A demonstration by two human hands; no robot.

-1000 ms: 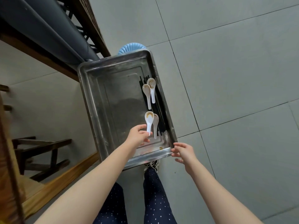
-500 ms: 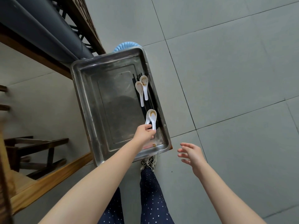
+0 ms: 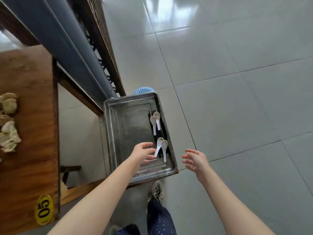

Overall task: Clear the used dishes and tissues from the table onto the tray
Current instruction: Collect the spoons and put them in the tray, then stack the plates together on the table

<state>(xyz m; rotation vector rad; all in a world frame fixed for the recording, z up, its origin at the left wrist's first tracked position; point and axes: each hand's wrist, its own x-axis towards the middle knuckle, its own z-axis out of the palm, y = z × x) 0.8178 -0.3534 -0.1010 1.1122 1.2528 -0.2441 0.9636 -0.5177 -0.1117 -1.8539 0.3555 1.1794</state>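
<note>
A steel tray (image 3: 118,133) sits low beside the table. Along its right side lie black chopsticks (image 3: 161,131) and two pairs of white soup spoons: a far pair (image 3: 155,122) and a near pair (image 3: 161,148). My left hand (image 3: 143,152) hovers over the tray just left of the near pair, fingers spread and holding nothing. My right hand (image 3: 194,159) hangs open over the floor right of the tray. On the wooden table (image 3: 30,150) at the left edge lie crumpled used tissues (image 3: 8,122).
A grey padded bench (image 3: 64,48) with a wooden frame runs diagonally behind the tray. A blue fluted item (image 3: 144,90) peeks out past the tray's far end. A yellow "05" tag (image 3: 43,209) marks the table corner. My shoe (image 3: 156,190) stands below the tray on grey tiles.
My left hand set the two spoons it held down in the tray and opened. My right hand drew away from the tray's rim. The view pulled back, showing the table and tissues.
</note>
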